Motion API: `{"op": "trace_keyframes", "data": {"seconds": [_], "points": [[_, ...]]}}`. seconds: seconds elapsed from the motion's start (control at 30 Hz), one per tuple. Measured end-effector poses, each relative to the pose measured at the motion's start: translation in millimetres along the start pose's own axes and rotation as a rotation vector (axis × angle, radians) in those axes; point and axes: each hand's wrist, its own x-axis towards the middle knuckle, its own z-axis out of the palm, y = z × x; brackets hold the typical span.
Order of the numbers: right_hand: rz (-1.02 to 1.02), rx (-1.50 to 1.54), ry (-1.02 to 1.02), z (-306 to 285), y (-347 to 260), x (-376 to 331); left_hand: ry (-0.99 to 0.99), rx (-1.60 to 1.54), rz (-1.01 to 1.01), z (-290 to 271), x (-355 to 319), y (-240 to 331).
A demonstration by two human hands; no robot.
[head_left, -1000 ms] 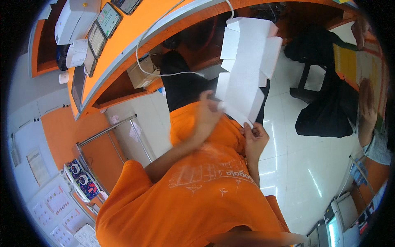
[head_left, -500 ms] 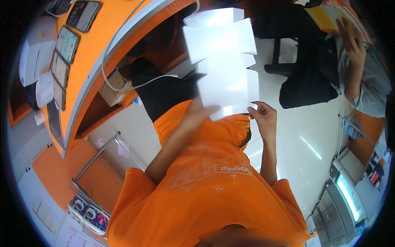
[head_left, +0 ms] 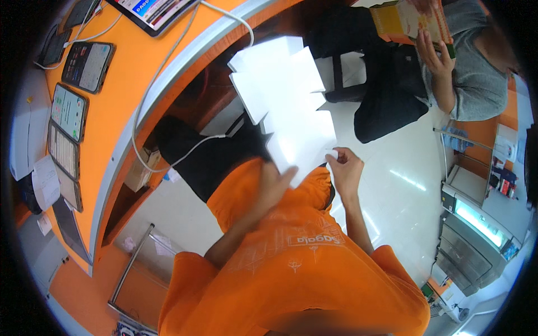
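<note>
An unfolded white cardboard box [head_left: 294,120] with several cut flaps stretches out in front of me, above my lap. My left hand [head_left: 273,183] grips its near left edge, thumb on the upper face and the other fingers mostly hidden. At the near right corner, my right hand [head_left: 346,169] pinches a small flap between thumb and fingers. The far end of the box hangs unsupported, close to the counter's edge.
An orange counter [head_left: 126,67] with a grey rim curves along the left, bearing several phones [head_left: 87,66] and a tablet [head_left: 157,14]. A white cable [head_left: 137,126] loops off it. At the upper right, a seated person [head_left: 476,78] holds a yellow-orange box [head_left: 398,22].
The whole view has shifted, bringing the tablet into sight. The white box now slants more, its far end leaning left. Both hands keep their places at its near end.
</note>
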Motion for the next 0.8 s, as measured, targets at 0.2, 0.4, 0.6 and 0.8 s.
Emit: {"op": "trace_keyframes", "data": {"seconds": [0.2,0.4,0.6,0.8], "points": [[-0.256,-0.101,0.179,28.9,0.9,-18.6,-0.02,-0.073,0.046,-0.5,2.6,-10.0],[-0.384,-0.222,0.072,30.5,-10.7,-37.2,0.021,-0.127,0.128,2.3,3.6,-20.6],[-0.434,-0.475,-0.102,32.5,-24.2,-49.1,0.052,-0.146,0.263,4.9,10.8,-32.0],[-0.187,-0.025,0.079,21.2,-4.5,-29.8,0.008,0.061,0.223,-8.7,15.1,-26.2]]}}
